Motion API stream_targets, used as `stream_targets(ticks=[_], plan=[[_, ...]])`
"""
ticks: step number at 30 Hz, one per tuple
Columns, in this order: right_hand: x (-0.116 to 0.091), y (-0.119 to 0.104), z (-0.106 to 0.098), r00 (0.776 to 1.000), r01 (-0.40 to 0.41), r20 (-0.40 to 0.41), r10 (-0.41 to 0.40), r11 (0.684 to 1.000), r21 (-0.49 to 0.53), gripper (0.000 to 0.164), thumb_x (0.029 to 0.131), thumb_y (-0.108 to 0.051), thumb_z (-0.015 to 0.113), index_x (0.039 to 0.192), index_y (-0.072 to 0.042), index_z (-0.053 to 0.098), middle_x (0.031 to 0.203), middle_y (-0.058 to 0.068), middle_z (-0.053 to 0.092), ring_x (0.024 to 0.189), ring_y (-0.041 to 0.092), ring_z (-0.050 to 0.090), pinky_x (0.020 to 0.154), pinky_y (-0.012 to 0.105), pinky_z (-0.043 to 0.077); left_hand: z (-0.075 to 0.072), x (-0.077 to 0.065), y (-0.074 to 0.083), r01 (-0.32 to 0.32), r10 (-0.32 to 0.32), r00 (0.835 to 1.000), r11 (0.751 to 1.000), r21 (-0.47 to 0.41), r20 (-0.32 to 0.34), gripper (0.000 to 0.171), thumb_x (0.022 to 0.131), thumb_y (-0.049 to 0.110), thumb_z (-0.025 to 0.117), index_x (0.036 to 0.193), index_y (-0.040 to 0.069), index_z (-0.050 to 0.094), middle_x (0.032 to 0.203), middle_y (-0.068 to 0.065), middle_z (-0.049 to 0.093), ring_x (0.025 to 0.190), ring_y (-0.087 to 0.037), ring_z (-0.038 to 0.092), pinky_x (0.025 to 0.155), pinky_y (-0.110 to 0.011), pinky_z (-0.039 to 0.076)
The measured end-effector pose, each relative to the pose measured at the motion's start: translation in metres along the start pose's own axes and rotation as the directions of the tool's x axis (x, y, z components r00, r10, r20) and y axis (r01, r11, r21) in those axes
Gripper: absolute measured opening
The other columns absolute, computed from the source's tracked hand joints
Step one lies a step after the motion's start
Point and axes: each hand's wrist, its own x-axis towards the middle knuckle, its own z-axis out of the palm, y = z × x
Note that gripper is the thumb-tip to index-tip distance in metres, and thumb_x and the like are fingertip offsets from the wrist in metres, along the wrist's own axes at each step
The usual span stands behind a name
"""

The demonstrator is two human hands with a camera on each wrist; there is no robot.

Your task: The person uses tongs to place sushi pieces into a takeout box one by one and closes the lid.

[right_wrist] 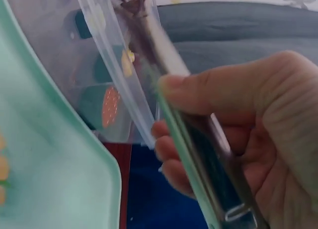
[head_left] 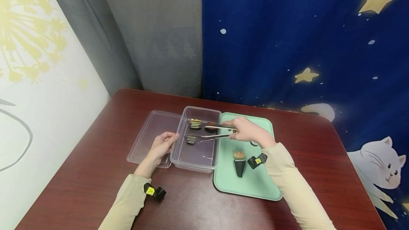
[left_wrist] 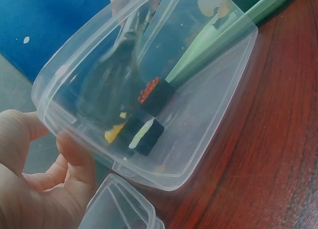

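Observation:
My left hand (head_left: 163,146) pinches the left rim of a clear plastic container (head_left: 195,166); thumb and forefinger meet its edge in the left wrist view. In my right hand (head_left: 247,129) is a pair of metal tongs (head_left: 214,136), gripped near the closed end, with their slotted heads spread apart over the container. Inside lie a sushi piece topped with red roe (left_wrist: 158,96), one with a yellow topping (left_wrist: 117,132) and one with a pale green top (left_wrist: 147,137). The tongs' heads hold nothing that I can make out.
A mint-green tray (head_left: 249,189) sits against the container's right side. On it lie a dark cone-shaped hand roll (head_left: 239,167) with an orange top and a round piece (head_left: 254,143) partly hidden by my right hand. The clear lid (head_left: 143,134) lies left of the container.

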Motion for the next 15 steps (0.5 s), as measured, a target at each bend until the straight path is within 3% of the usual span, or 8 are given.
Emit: stream_targets(ticks=[3,6,15], plan=[[-0.011,0.007,0.002,0.998,0.004,-0.057,0.0,0.998,0.062,0.05,0.079,-0.007,0.069,0.126,0.002,0.055,0.104,0.014,0.066,0.068,0.016,0.06,0.063,0.027,0.049,0.0,0.0,0.0,0.001,-0.001,1.0,1.0,-0.001,-0.005,0.022,0.091,0.018,0.062,0.098,-0.002,0.054,0.062,0.004,0.047,0.049,-0.004,0.04,0.045,-0.016,0.036],[-0.023,0.013,0.004,0.995,0.006,-0.104,0.005,0.995,0.104,0.054,0.081,-0.007,0.07,0.13,0.004,0.05,0.119,0.018,0.06,0.086,0.026,0.065,0.073,0.035,0.053,0.0,0.0,0.0,0.0,0.0,1.0,1.0,0.01,-0.005,0.023,0.091,0.018,0.062,0.099,-0.002,0.054,0.062,0.005,0.046,0.049,-0.003,0.04,0.045,-0.016,0.035],[-0.056,0.024,0.005,0.969,-0.013,-0.244,0.044,0.992,0.126,0.059,0.08,-0.008,0.072,0.132,0.006,0.047,0.102,0.011,0.064,0.079,0.019,0.056,0.065,0.038,0.05,0.0,0.0,-0.001,0.006,-0.006,1.0,1.0,0.026,-0.01,0.024,0.092,0.019,0.061,0.1,-0.002,0.055,0.06,0.007,0.045,0.05,-0.004,0.039,0.046,-0.016,0.035]])
